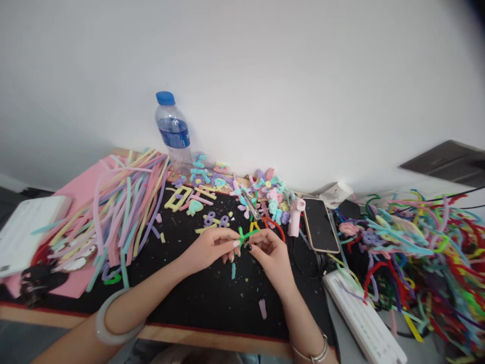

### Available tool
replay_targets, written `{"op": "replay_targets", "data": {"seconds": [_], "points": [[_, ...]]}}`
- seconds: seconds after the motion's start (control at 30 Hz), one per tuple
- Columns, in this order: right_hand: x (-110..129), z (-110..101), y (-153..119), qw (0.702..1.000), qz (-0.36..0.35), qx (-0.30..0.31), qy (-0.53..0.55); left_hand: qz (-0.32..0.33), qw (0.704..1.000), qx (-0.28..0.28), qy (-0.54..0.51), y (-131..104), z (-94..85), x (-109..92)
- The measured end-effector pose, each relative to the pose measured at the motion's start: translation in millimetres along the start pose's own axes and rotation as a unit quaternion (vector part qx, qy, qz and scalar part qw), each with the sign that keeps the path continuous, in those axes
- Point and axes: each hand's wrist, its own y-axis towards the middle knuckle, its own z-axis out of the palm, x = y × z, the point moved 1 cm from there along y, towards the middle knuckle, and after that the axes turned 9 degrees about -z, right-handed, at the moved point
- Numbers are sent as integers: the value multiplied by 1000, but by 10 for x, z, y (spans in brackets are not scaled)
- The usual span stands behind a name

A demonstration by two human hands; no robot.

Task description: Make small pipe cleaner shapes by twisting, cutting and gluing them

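Note:
Between my two hands, above the black mat point(182, 293), is a bright green pipe cleaner point(242, 234) with a bent or twisted part. My left hand point(214, 247) pinches its left side between thumb and fingers. On the other side my right hand point(270, 253) is closed on it too, the dark-nailed thumb pressing toward the fingertips. Just beyond the fingers lie pliers point(252, 206) with red and yellow handles. A short teal piece point(233, 271) and a pale pink piece point(262, 308) rest on the mat near my hands.
Pastel pipe cleaners point(129, 202) are heaped at left on pink sheets. A water bottle point(174, 134) stands by the wall, near finished fuzzy shapes point(200, 172). To the right are a phone point(321, 225), a pink handheld device point(296, 217), a white box point(364, 318) and a tangled colourful pile point(428, 258).

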Motion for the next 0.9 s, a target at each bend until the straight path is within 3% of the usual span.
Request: {"op": "replay_targets", "data": {"seconds": [0.13,0.3,0.7,0.9], "points": [[-18,39,-23,999,11,45,-14,-30,993,30,-110,6,3,36],[-66,47,-33,997,17,71,-8,-50,987,48,-143,-2,18,67],[-20,89,-78,988,-4,138,-67,10,996,-48,-77,49,24,94],[22,104,-80,978,-13,193,-81,49,995,-63,-51,10,2,51]]}}
